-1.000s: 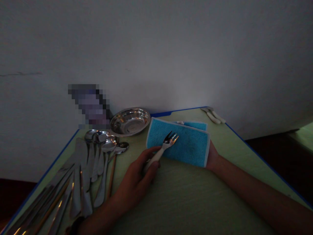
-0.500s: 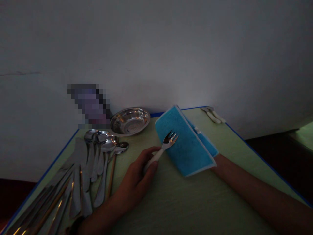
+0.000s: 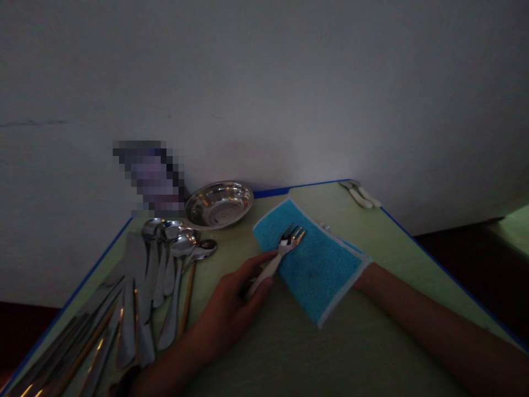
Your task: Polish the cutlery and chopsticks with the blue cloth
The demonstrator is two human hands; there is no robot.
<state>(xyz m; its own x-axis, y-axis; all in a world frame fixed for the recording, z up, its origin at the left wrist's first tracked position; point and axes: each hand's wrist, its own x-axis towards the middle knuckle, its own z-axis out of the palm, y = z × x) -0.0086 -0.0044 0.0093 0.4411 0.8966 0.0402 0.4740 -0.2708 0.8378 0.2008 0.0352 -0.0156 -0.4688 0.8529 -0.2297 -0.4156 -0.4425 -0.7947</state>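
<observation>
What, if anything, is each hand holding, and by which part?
The left hand holds a fork by its pale handle; the right hand supports a blue cloth, its grip hidden.

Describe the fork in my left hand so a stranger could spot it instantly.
Start with the pale green, blue-edged table by the wall. Near its middle, the left hand holds the fork by its whitish handle, tines seen against the blue cloth. Two pale-handled utensils lie at the far right corner, but only this fork is in a hand.
</observation>
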